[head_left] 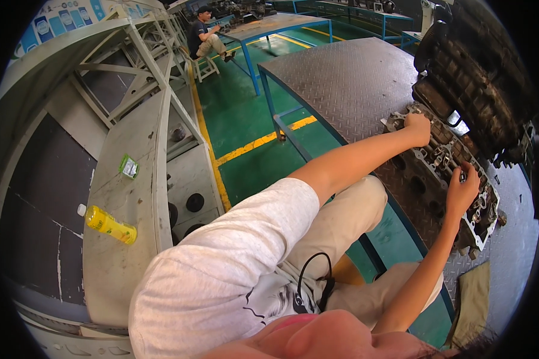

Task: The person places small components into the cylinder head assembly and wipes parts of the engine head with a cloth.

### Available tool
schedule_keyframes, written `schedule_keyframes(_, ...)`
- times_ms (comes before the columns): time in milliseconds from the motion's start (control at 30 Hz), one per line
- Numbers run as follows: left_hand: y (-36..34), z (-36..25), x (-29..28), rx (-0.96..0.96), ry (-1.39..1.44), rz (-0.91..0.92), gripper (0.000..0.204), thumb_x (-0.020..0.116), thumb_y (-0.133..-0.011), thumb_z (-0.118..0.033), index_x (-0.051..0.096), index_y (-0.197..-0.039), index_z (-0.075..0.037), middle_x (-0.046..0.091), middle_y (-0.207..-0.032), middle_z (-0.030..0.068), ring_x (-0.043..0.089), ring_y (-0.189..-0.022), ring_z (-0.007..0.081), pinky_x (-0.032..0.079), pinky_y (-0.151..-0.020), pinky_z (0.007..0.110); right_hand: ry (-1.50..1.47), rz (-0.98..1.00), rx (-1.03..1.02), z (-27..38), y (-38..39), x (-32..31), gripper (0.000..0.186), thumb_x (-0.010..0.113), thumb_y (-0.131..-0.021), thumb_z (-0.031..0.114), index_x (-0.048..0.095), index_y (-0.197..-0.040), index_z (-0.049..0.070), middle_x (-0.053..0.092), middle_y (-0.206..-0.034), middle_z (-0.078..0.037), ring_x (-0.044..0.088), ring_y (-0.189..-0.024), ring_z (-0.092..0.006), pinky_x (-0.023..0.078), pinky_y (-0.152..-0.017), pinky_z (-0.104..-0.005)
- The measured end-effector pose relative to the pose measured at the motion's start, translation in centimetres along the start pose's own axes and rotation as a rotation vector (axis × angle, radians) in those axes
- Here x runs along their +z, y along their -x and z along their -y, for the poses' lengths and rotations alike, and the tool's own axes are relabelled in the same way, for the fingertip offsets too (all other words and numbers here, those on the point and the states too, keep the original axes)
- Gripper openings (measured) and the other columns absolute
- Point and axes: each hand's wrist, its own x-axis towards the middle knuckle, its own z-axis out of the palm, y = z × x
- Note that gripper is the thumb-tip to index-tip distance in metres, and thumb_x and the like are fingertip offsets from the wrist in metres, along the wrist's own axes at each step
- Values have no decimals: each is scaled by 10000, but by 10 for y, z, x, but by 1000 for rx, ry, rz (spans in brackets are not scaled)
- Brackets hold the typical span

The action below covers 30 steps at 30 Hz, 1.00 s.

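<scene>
A metal engine cylinder head with valve gear along its top lies on the steel-plate workbench. My left hand is closed in a fist over its far end; what the fingers grip, if anything, is hidden. Nearer to me, my right hand sits over the middle of the head, thumb and fingers bent together around a small shiny metal part that is too small to name. Rocker and spring pieces show between the two hands and below the right one.
Beyond the head stands a large dark engine block. A folded olive cloth lies at the bench's near edge. On the grey shelf to my left are a yellow drink bottle and a green packet. Another person sits at a far table.
</scene>
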Motion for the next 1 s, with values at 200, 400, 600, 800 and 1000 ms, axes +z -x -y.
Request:
schedule_keyframes(200,-2,-4,-1,-5,-55,91,274,634,-737,-246,697,-971,-117,683,-959,39,662,-874,184,514,-669,289,-20,6,19,-3,-1,1,186,583,-801,109,625,-958,18,637,-902,-126,578,-910,-295,439,-823,-381)
schedule_keyframes(400,-7,15,-15,82,-45,139,414,701,-695,-344,679,-1031,-104,659,-1058,67,642,-962,222,517,-771,333,-41,19,57,-7,1,-1,187,586,-806,113,629,-964,22,640,-909,-121,577,-912,-280,436,-824,-373)
schedule_keyframes(600,-14,18,-29,158,155,241,487,716,-699,-465,683,-931,-38,667,-971,140,632,-941,287,501,-796,390,-19,-26,94,-17,4,-19,187,580,-820,117,627,-973,19,635,-910,-119,570,-905,-275,432,-829,-369)
schedule_keyframes(800,-33,42,-18,315,2,115,233,675,-698,-240,701,-872,-87,672,-928,128,631,-879,312,507,-738,411,-53,-14,102,-12,-1,-11,203,582,-821,129,626,-982,14,634,-915,-122,568,-912,-280,427,-837,-370)
schedule_keyframes(1000,-26,59,-19,456,-26,198,210,604,-700,-132,703,-884,-154,671,-970,92,630,-926,268,511,-765,378,-42,18,99,-12,-3,-5,232,588,-829,159,632,-1010,21,644,-953,-123,575,-935,-271,427,-850,-356)
